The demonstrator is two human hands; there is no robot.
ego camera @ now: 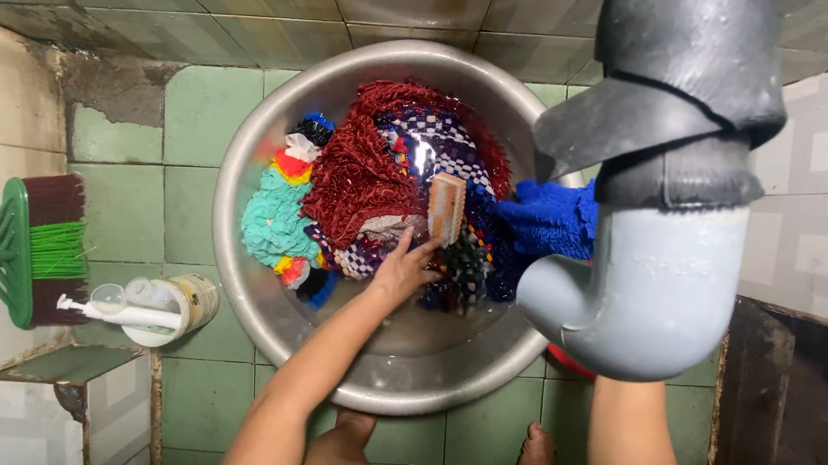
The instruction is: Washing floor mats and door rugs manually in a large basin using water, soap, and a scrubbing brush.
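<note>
In the metal basin (240, 251), left hand (400, 275) reaches for the scrub brush (446, 208), fingers spread, gripping nothing. Right hand hidden behind the grey pipe (656, 276); its grip can't be told. Soaking stage; scrubbing the wet cloths (360, 172) needs a firm hold on the brush.

Green broom (25, 247), grey pipe (658, 228), jar (175, 306)

Left hand (402, 272) is reaching into steel basin (239, 279), fingers touching scrub brush (446, 208) lying on wet red mat (370, 168). Grey pipe elbow (655, 286) is hiding the right hand.
</note>
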